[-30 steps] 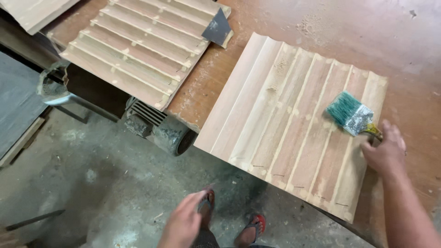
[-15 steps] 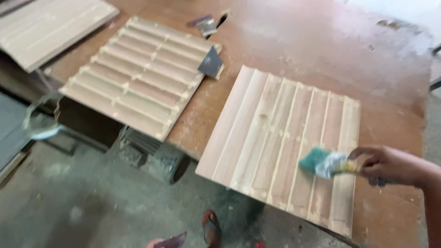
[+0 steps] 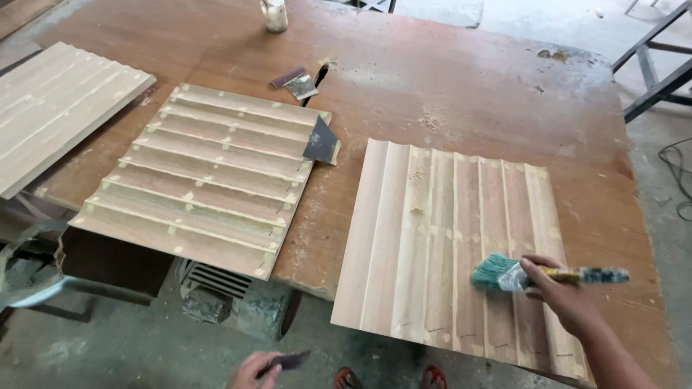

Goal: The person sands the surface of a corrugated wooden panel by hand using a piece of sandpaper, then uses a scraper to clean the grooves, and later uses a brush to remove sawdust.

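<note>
A broad brown desk (image 3: 461,79) fills most of the frame, its top dusty and speckled with pale filler. Below it at lower left lies a grey concrete floor (image 3: 108,346), and a dark metal frame (image 3: 652,54) stands at the upper right.

Three ribbed wooden panels lie on the desk: a pale one (image 3: 58,108) at the upper left, a reddish one (image 3: 209,180) at centre left that overhangs the desk's edge, and a third panel (image 3: 425,245) at lower centre right. A dark sheet of sandpaper (image 3: 320,140) rests on the reddish panel's right corner, and a small jar (image 3: 274,14) stands at the top edge.

The right hand (image 3: 559,295) has its grip clamped on a paintbrush (image 3: 537,274) (thumb on top of the metal band), the green bristles touching the third panel near its lower right. The left hand (image 3: 252,369), at the bottom edge over the floor, has its grip closed on a small dark strip (image 3: 288,360), likely sandpaper.
</note>
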